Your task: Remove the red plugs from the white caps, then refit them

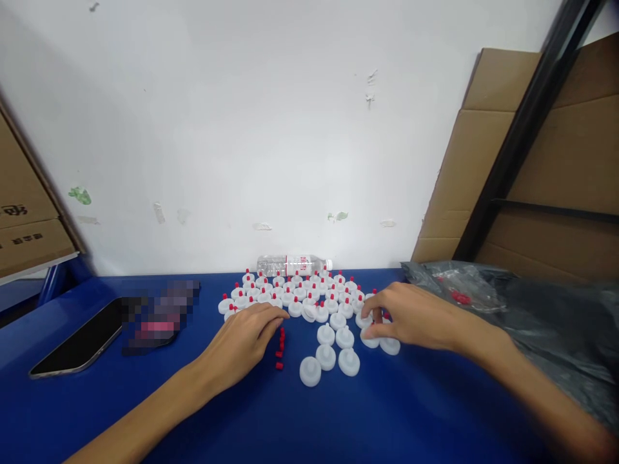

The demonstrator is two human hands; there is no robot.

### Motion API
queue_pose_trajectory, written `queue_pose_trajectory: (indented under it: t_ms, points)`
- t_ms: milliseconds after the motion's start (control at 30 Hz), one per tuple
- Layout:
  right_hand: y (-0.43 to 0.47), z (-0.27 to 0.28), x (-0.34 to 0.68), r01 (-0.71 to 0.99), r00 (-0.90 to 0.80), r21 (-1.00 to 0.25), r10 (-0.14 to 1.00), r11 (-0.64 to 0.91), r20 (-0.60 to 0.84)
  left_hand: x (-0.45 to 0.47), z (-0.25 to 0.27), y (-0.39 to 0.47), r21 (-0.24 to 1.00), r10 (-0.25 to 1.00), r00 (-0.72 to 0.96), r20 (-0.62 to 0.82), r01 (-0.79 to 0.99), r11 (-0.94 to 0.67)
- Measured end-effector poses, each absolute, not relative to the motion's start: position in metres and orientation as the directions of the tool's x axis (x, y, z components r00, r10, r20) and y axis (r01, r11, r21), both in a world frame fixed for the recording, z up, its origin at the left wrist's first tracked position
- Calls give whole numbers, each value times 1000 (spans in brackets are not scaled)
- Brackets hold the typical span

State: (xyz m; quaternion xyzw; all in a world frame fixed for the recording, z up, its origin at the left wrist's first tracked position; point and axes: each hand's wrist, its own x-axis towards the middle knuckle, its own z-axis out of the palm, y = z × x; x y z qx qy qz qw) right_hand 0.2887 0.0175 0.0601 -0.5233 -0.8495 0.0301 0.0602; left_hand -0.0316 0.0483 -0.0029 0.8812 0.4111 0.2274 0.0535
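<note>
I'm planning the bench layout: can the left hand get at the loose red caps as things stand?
Probably yes: the left hand is right beside the loose red caps, and nothing visible on the blue table blocks the nearest ones.

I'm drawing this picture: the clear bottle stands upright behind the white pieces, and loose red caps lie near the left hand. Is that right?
Not quite: the clear bottle lies on its side, as the head view shows. It is behind the white pieces, and loose red caps lie near the left hand.
</note>
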Motion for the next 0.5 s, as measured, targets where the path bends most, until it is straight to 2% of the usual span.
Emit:
queue_pose_trajectory:
  t_ms: [200, 500]
  points:
    - [19, 48, 289, 866, -489, -151, 871, 477, -52, -29, 4, 42, 277, 738, 525, 423, 701, -657]
    - [18, 43, 287, 830, -545, -108, 837, 547, 55, -29, 5, 37, 269, 691, 503, 519, 671, -691]
